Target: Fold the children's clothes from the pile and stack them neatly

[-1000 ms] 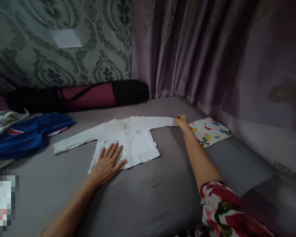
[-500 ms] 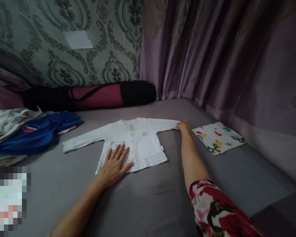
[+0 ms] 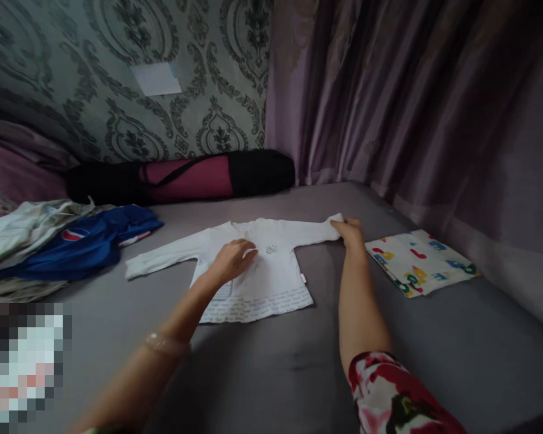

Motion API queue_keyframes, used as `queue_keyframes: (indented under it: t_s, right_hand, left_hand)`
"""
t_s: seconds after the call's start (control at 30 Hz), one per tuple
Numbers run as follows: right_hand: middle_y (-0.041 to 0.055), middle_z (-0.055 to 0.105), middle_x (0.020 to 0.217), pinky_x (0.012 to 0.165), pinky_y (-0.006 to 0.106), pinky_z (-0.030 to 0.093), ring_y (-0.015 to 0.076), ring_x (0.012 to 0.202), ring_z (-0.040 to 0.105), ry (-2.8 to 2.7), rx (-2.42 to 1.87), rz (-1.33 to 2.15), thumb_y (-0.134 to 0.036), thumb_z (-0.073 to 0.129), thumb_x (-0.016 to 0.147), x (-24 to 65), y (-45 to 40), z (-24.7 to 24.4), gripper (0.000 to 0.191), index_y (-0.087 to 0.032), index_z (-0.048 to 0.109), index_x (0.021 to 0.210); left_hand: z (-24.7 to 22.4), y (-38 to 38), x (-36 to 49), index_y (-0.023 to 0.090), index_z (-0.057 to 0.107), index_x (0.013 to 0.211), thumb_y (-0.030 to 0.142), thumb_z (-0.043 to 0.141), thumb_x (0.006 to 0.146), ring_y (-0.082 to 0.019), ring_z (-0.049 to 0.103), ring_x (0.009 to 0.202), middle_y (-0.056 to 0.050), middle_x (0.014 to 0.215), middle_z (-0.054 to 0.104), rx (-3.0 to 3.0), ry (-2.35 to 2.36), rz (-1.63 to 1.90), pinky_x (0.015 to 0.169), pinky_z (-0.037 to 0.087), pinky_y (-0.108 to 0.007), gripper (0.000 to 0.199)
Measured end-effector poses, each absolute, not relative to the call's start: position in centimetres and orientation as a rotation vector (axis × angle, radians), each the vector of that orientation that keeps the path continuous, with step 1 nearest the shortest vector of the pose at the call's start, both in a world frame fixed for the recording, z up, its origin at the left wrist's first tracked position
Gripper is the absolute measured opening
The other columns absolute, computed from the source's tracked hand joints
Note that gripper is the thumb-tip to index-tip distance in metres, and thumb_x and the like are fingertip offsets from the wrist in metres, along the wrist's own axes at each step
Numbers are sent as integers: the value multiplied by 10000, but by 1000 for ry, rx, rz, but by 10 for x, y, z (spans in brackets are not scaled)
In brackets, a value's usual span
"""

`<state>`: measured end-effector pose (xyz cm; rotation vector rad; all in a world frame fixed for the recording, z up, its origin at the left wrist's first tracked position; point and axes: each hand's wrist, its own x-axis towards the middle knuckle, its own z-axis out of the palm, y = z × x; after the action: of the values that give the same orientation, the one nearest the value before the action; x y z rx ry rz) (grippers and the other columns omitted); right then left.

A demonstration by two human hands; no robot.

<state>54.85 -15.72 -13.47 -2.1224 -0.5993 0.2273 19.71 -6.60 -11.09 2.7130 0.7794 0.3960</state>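
A small white long-sleeved baby shirt (image 3: 276,274) lies spread out with its neckline away from me and both sleeves stretched sideways. Over the middle of its front is my left hand (image 3: 235,259), its fingers loosely bent and the thumb apart, with nothing in it. Whether the fingertips touch the cloth I cannot tell. At the end of the right-hand sleeve, my right hand (image 3: 350,231) pinches the cuff between thumb and fingers. My left forearm hides part of the shirt's lower left side.
Right of the shirt lies a folded white cloth with colourful prints (image 3: 425,262). A blue garment (image 3: 90,238) and pale clothes (image 3: 22,232) are heaped at the left. Behind, a long black and maroon bag (image 3: 185,178) rests along the wall on the grey bed sheet (image 3: 271,374); purple curtains (image 3: 344,90) hang right.
My left hand has left the shirt's lower front, where it lay flat, and moved up to mid-chest with bent fingers. My right hand still holds the cuff, whose end now points up.
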Motion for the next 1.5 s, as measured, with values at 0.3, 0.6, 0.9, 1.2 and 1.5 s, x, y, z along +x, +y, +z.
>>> queue_keyframes:
  t_s: [0.3, 0.6, 0.9, 1.2, 1.5]
  right_hand:
    - [-13, 674, 669, 564, 240, 548, 137, 616, 647, -154, -1308, 701, -94, 655, 735, 539, -157, -108, 129, -170, 624, 835]
    - [-8, 662, 685, 601, 247, 571, 126, 623, 645, -89, -1228, 776, -103, 516, 866, 543, -154, -111, 90, -173, 569, 846]
    - [-16, 667, 643, 524, 227, 536, 119, 534, 617, -241, -1115, 823, -150, 535, 858, 515, -143, -82, 81, -162, 611, 834]
    - [0, 684, 694, 554, 229, 529, 122, 567, 645, -472, -1126, 914, -187, 553, 882, 464, -119, -65, 84, -155, 631, 880]
    - [-5, 673, 650, 554, 240, 543, 135, 573, 646, -379, -1172, 909, -157, 500, 894, 463, -118, -62, 118, -155, 618, 888]
  left_hand:
    - [-150, -20, 288, 129, 559, 1277, 387, 456, 914, -271, 454, 1341, -165, 1392, 540, 2737, 575, 359, 1128, 354, -405, 458]
    - [-153, -11, 305, 112, 251, 1517, 754, 354, 848, -359, 171, 1471, -184, 1589, 238, 2712, 711, -3, 1177, 151, -501, 933]
    - [-121, -16, 316, 189, 224, 1539, 803, 442, 751, -434, 230, 1404, -165, 1594, 212, 2763, 784, -252, 1122, 211, -549, 1023]
    - [-91, -11, 345, 228, 367, 1488, 709, 724, 557, -470, 231, 1402, -197, 1548, 284, 2664, 902, -506, 1098, 266, -564, 1107]
    - [-93, -12, 344, 204, 405, 1459, 671, 747, 563, -479, 284, 1373, -216, 1518, 328, 2660, 909, -443, 1076, 281, -590, 1066]
